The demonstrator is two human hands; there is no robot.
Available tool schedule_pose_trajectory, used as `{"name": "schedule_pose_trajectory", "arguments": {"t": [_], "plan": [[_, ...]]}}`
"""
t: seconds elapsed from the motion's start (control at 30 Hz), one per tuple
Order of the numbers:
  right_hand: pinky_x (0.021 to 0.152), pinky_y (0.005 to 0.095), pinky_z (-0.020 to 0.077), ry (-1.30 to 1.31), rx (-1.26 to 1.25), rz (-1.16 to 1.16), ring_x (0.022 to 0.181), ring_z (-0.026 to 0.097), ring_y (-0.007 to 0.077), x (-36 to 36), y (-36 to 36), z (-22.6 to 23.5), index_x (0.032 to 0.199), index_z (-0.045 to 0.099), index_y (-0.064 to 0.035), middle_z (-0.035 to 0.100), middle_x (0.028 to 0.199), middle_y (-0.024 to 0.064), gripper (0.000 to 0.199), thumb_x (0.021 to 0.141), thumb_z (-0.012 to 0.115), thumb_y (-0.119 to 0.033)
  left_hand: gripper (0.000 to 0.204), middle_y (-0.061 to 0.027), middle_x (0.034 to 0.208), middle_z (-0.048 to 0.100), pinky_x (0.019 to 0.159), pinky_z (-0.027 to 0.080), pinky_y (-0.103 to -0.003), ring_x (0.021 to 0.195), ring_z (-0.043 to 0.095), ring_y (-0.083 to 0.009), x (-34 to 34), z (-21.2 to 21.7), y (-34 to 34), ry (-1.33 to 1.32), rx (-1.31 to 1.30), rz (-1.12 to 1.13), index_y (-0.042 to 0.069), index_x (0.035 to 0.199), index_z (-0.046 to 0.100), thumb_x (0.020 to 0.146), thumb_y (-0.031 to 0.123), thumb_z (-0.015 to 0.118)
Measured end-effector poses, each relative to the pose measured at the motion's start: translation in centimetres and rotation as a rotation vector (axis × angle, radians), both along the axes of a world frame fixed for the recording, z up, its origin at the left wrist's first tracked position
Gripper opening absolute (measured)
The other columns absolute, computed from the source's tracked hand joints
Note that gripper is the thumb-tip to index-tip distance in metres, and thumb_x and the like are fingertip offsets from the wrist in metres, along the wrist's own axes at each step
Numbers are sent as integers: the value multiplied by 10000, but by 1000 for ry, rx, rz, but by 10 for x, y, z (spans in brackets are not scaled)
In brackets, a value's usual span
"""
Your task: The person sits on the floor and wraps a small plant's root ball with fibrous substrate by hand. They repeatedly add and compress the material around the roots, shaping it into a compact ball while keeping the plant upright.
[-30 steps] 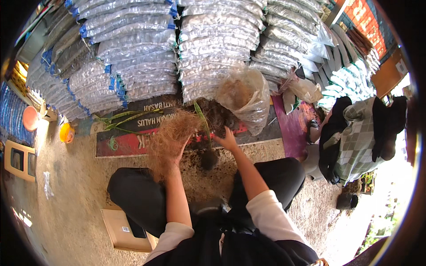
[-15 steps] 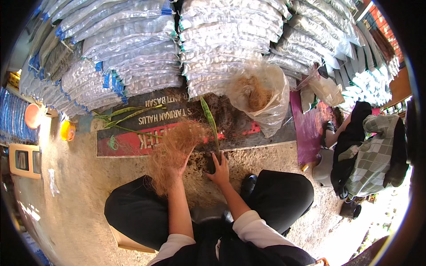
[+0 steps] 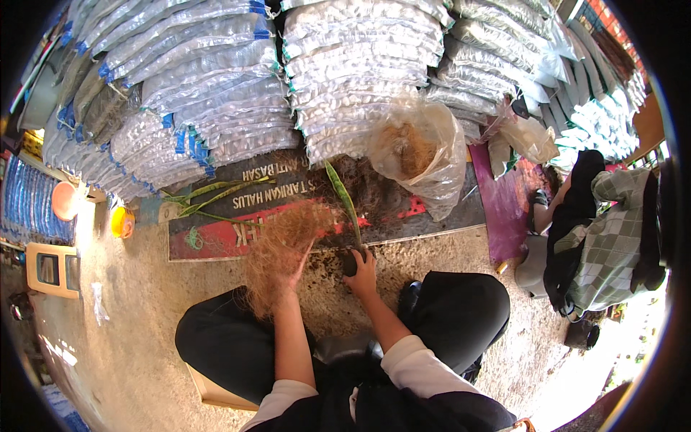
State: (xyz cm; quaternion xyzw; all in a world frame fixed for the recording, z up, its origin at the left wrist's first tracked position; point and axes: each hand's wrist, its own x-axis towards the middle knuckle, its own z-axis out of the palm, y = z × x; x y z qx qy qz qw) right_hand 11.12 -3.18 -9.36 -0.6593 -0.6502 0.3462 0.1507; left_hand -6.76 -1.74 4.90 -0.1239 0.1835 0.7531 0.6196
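The person is sitting low on the gritty ground, knees spread, both forearms reaching forward toward the printed banner (image 3: 216, 241) lying flat in front of them. The left hand (image 3: 291, 277) is lifting from a bent elbow, its fingers buried in a loose clump of brown coconut fibre (image 3: 284, 245) that is hanging over the near edge of the banner; the hand looks closed on the strands, though the fibre is hiding how tightly the fingers are meeting. The right hand (image 3: 362, 268) is stretching out straighter, just to the right of the fibre, and is wrapping its fingers around the dark root end of a small plant (image 3: 344, 201), holding it upright at the banner's near edge so that its long green leaf is rising across the banner. On the banner's far side a clear plastic bag (image 3: 425, 155) with more brown fibre inside is leaning against stacked sacks of white pebbles (image 3: 353, 79). Several cut green leaves (image 3: 209, 198) are lying on the banner's left part. Off the banner's right end, another person in a checked shirt (image 3: 612, 237) is crouching.
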Motion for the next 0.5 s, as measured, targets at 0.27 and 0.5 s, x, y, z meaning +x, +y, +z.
{"name": "schedule_pose_trajectory", "arguments": {"t": [0.27,0.5], "plan": [[953,463,397,220,-37,-58,1168,392,361,6,-9,49,1264,428,-120,352,1288,184,844,539,845,-231,553,-160,1440,225,1052,216,-607,1317,198,-405,9,33,-11,-170,-25,37,91,1378,293,938,418,364],[939,402,397,630,159,-45,1118,459,280,32,-13,116,1242,442,-76,459,1191,147,862,511,860,-260,547,-162,1413,291,1059,237,-552,1294,271,-377,1,2,0,-201,134,-79,86,1374,307,917,357,439]]}}
